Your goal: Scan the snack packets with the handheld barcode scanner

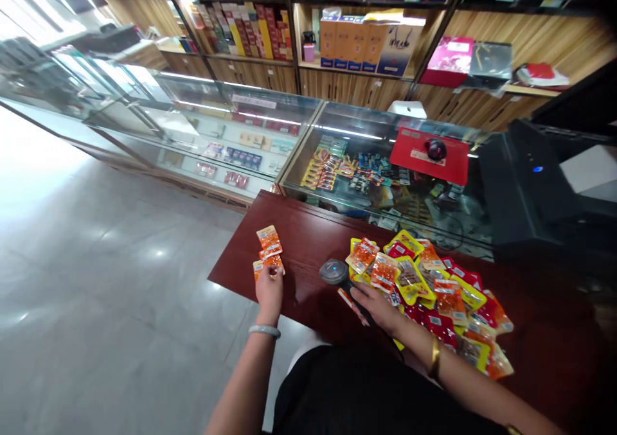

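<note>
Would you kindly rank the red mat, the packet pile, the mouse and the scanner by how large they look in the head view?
1. Packet pile
2. Red mat
3. Scanner, partly hidden by the right hand
4. Mouse

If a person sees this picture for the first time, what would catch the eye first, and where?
Probably the heap of shiny red, yellow and orange plastic packets on the right part of the reddish-brown table. Next, perhaps, the dark plastic handheld scanner, held in the right hand just left of the heap. Farther left, the left hand touches a few overlapping orange packets.
</note>
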A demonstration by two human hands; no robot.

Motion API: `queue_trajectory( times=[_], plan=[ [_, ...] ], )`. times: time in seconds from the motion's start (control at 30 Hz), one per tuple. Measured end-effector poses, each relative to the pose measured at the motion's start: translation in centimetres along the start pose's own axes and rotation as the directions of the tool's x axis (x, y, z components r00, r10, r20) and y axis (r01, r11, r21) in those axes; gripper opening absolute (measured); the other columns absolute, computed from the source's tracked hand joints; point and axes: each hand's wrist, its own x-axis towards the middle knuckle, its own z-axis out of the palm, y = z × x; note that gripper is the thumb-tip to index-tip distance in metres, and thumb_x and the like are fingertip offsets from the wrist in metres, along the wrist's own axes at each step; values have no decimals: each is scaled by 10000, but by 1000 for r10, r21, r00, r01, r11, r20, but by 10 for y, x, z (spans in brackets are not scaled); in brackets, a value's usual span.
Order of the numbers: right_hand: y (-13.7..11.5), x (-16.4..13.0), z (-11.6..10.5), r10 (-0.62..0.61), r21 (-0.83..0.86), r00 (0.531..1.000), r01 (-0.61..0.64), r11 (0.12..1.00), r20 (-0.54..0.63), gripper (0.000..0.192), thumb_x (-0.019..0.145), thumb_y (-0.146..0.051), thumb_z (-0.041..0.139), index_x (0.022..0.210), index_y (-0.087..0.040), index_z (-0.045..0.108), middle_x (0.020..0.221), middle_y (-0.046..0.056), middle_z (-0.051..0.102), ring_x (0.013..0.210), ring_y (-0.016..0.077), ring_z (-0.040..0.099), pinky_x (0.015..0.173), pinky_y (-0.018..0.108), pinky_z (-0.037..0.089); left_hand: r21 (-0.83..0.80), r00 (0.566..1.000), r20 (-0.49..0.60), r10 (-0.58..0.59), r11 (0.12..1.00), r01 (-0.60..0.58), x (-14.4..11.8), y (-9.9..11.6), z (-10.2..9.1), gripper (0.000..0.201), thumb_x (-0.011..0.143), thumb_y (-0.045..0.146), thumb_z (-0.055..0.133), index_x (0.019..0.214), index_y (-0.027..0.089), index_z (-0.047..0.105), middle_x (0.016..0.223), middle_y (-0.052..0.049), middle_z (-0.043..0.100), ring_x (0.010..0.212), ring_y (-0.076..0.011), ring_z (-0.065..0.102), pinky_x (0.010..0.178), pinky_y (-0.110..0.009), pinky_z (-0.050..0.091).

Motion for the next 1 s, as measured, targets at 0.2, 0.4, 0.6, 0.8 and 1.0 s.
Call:
queue_trajectory(
  times=[0.2,0.4,0.6,0.8,1.0],
  plan=[
    [-21,34,36,6,-36,997,-4,999,74,758,734,-783,660,1182,-178,571,535,-102,528,380,81,406,416,225,346,246,985,-141,-102,960,135,51,1,-21,552,841,653,566,1151,205,652,1252,-165,655,1202,-375,564,982,-457,428],
    [-38,44,52,-3,-49,998,6,999,68,763,716,-796,658,1151,-177,560,516,-109,524,373,82,416,403,215,349,328,993,-103,-56,941,87,87,24,-13,584,773,644,625,1132,183,648,1308,-185,601,1243,-380,504,1019,-470,387],
    [-38,38,40,-36,-32,999,37,999,10,744,725,-792,658,1153,-192,555,485,-111,525,346,92,422,379,214,344,315,998,43,49,947,-60,86,39,-9,503,844,557,602,1175,179,616,1145,-191,706,1138,-363,627,931,-434,420],
    [-37,24,20,-107,0,993,107,994,-50,765,751,-779,667,1233,-194,571,506,-93,542,369,100,456,383,216,316,256,974,126,190,942,-217,43,69,4,457,878,516,607,1204,197,594,1074,-157,756,1058,-336,696,854,-373,426],
    [-40,6,7,-174,60,981,179,982,-87,766,761,-768,689,1237,-181,566,528,-101,529,381,76,421,410,213,335,65,925,292,243,960,-273,-8,98,36,346,851,402,679,1141,228,607,1089,-95,769,1032,-276,716,783,-300,433]
  ],
)
